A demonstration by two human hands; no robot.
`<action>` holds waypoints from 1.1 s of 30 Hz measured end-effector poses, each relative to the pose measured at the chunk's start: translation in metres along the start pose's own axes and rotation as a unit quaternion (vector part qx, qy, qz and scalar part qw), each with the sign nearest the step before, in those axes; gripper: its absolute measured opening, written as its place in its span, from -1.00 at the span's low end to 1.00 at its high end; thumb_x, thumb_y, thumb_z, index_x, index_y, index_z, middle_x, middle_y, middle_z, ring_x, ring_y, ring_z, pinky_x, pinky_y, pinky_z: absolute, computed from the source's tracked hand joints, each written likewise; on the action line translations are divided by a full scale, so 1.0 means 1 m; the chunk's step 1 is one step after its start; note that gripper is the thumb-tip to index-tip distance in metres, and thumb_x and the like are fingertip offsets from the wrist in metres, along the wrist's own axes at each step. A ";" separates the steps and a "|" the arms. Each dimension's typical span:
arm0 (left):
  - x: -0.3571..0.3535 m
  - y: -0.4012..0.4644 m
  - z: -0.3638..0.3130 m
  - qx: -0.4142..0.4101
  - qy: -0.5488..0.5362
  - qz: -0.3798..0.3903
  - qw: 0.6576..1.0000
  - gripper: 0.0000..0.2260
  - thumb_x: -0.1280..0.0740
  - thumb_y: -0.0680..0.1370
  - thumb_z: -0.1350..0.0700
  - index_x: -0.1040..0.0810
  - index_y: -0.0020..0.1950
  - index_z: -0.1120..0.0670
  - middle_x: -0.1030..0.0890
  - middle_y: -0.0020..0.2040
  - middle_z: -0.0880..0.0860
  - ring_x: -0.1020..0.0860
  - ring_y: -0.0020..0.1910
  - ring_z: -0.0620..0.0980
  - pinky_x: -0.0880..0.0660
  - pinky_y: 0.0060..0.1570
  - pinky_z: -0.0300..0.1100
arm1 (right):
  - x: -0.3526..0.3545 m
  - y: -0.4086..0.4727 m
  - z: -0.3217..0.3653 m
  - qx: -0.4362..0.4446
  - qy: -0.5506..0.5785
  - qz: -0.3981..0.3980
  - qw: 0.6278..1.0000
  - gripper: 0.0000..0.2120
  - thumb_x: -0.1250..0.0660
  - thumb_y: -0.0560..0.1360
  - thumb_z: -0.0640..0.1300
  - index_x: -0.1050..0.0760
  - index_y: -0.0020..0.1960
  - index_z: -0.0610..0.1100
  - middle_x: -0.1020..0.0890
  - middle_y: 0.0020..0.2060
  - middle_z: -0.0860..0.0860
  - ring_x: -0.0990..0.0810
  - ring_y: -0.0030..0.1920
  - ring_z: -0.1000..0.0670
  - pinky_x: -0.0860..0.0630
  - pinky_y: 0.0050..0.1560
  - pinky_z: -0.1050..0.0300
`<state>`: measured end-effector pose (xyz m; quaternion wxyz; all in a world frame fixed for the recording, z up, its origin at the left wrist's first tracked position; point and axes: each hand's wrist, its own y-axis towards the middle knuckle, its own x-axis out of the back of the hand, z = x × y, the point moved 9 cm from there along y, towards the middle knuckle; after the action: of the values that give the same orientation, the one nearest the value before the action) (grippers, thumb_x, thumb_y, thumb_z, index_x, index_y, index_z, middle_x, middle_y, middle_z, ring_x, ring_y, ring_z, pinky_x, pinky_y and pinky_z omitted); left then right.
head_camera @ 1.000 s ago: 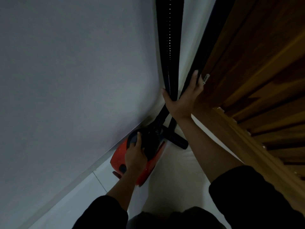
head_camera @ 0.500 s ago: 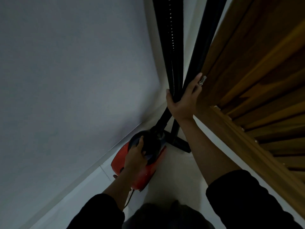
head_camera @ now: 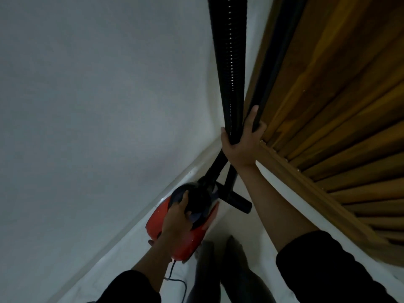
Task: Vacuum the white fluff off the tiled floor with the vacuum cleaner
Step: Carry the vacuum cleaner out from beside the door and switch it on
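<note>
Item: vacuum cleaner, red body with dark top, standing in the corner where grey wall meets wooden door.

Left hand: fingers curled over the dark top of the body, gripping it.

Right hand: wrapped round the ribbed black hose and the smooth black wand together, both rising upright out of view.

Floor nozzle: on pale tiled floor, just beside the body.

White fluff: none visible here; the light is dim, so some may go unseen.

Step, as judged: fetching the machine, no suction work begun. Next move calls for lifting body and wand clear of the corner, minding the trailing cord.
</note>
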<state>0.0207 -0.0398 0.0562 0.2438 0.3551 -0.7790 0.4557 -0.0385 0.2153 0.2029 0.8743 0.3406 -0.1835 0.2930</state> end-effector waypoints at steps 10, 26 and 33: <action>0.068 -0.167 -0.031 -0.065 0.029 -0.026 0.997 -0.38 -0.18 0.56 0.25 -0.01 0.58 0.03 -0.52 -0.04 0.12 -0.44 -0.15 -0.01 -0.38 -0.18 -0.21 | 0.138 -0.039 0.146 0.014 0.037 0.014 0.999 -0.10 -0.46 0.44 0.03 0.07 0.55 -0.03 -0.37 0.18 -0.31 -0.53 -0.03 -0.20 -0.62 -0.09 -0.01; 0.066 -0.413 0.025 -0.131 0.030 -0.053 0.989 -0.39 -0.21 0.58 0.20 -0.02 0.58 0.03 -0.59 0.08 0.21 -0.53 -0.02 0.11 -0.47 0.00 -0.13 | 0.321 -0.208 0.275 0.021 0.020 -0.058 0.998 -0.08 -0.43 0.45 0.04 0.08 0.59 -0.05 -0.36 0.13 -0.26 -0.46 -0.15 -0.11 -0.54 -0.22 0.13; 0.023 -0.527 0.037 -0.185 0.035 -0.115 0.975 -0.39 -0.28 0.56 0.18 -0.11 0.56 0.05 -0.63 0.01 0.23 -0.58 -0.02 0.19 -0.48 -0.02 -0.09 | 0.411 -0.297 0.300 0.043 0.031 -0.067 0.996 -0.07 -0.42 0.47 0.06 0.17 0.56 0.00 -0.36 0.17 -0.30 -0.48 -0.13 -0.12 -0.46 -0.11 0.18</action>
<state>0.4129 -0.2553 0.3375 0.3833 0.3750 -0.7945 0.2850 0.4269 -0.0135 0.4826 0.8819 0.3798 -0.1200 0.2521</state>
